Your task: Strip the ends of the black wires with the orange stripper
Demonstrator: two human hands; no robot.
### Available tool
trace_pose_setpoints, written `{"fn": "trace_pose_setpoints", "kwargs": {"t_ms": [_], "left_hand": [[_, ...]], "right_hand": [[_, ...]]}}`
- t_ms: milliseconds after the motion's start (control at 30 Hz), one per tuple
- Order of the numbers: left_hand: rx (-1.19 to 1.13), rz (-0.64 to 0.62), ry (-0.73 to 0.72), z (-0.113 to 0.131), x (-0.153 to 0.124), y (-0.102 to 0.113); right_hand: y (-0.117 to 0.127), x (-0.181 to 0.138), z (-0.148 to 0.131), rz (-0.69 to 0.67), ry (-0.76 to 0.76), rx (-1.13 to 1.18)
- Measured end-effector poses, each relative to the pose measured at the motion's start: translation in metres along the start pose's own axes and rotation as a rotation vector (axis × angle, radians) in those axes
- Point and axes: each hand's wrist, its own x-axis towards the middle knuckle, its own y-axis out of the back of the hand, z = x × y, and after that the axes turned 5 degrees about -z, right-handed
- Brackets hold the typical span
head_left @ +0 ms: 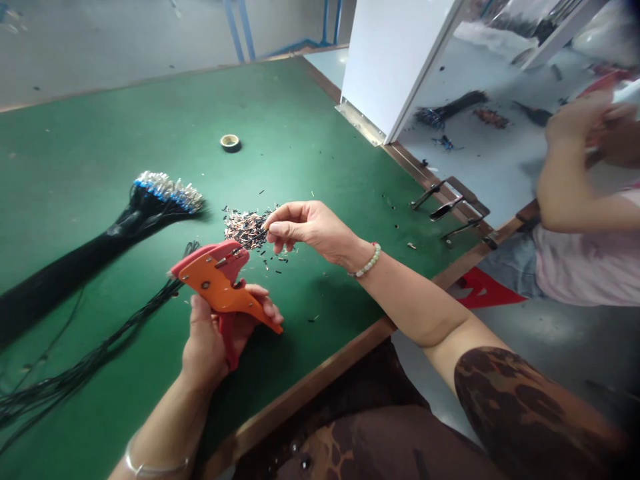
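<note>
My left hand point(215, 333) grips the handle of an orange and red wire crimping tool point(215, 280), which it holds tilted above the green mat. My right hand point(310, 230) reaches out over a heap of tiny metal and black wire terminals point(245, 228), with thumb and forefinger pinched on a small piece at the heap's edge. Left of the tool lies a thick black wire bundle point(120, 250) ending in a fan of blue and silver connectors point(167, 192). Thinner loose black wires point(95, 353) trail below it, close to my left hand.
The workbench has a green mat point(150, 120) with a wooden edge, and a small tape roll point(231, 143) stands on it. A metal bracket point(450, 207) sits at the far edge. To the right, a co-worker's arm point(565, 187) is raised, and wire bundles point(445, 113) lie on the floor beyond a white panel point(385, 67).
</note>
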Motion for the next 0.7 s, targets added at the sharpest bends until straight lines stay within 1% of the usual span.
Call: {"fn": "trace_pose_setpoints", "kwargs": {"t_ms": [200, 433, 700], "left_hand": [[0.020, -0.040, -0.018, -0.0005, 0.0009, 0.0002], [0.033, 0.016, -0.013, 0.0019, -0.0012, -0.0078], [0.070, 0.020, -0.047, -0.0020, -0.0005, -0.0018]], "right_hand": [[-0.0003, -0.0005, 0.0004, -0.045, -0.020, -0.014], [-0.0030, -0.0004, 0.0001, -0.034, -0.037, -0.026], [-0.0040, 0.0004, 0.0034, -0.049, -0.045, -0.028]]}}
